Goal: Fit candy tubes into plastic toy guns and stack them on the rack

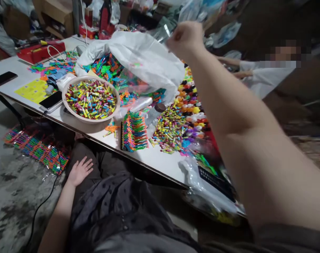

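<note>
below the right fingers (171, 43) lies a white bag (151, 56).

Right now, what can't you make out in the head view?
- Right hand: head view, blurred; can't tell whether it holds anything.
- Co-worker's hands: head view, hidden behind the right forearm.
- Inside of white bag: head view, partly hidden by its folds.
- Count of small pieces in bowl: head view, too small, heaped.
</note>
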Demonstrator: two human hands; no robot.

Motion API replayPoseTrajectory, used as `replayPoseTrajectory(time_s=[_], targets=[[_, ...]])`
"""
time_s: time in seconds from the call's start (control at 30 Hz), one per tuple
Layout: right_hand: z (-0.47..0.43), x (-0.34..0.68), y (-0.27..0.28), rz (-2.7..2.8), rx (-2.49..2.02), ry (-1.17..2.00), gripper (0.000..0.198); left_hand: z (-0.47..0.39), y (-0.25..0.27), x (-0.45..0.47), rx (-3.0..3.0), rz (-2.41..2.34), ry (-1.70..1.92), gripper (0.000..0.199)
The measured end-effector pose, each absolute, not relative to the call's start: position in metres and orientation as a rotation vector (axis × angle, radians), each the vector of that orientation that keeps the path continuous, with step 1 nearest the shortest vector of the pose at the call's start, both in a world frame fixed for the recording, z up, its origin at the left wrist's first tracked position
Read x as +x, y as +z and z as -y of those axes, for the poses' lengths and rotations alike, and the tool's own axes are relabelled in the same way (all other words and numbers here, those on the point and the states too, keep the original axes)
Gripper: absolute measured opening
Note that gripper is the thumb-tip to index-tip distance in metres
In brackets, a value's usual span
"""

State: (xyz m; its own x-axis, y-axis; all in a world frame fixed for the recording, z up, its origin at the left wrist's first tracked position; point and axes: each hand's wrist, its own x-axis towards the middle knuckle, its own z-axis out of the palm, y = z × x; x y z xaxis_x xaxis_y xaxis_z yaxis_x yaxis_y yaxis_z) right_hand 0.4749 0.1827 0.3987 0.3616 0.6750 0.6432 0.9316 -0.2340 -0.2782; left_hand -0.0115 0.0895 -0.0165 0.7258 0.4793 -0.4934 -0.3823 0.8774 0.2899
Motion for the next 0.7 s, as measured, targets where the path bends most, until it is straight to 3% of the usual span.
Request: replayPoseTrajectory(time_s=[0.27,0.37,0.57,0.63,0.7], targets=[[-0.107,0.366,0.359,1.447,-1.036,0.332,0.038,-0.059,0.035,0.001,0.632,-0.766,0.62,0.045],[-0.073,0.328,0.336,1.387,-1.004,0.625,0.049,-0.058,0.08,0.014,0.872,-0.713,0.705,0.055],[-0.035,0.286,0.3,1.145,-0.99,0.998,0.047,-0.086,0.147,0.04,1.256,-0.762,1.131,0.089],[-0.03,0.285,0.288,1.149,-1.026,1.101,0.052,-0.094,0.157,0.043,1.304,-0.803,1.189,0.087],[-0.025,0.291,0.277,1.203,-1.077,1.126,0.058,-0.097,0.165,0.044,1.306,-0.841,1.179,0.069]])
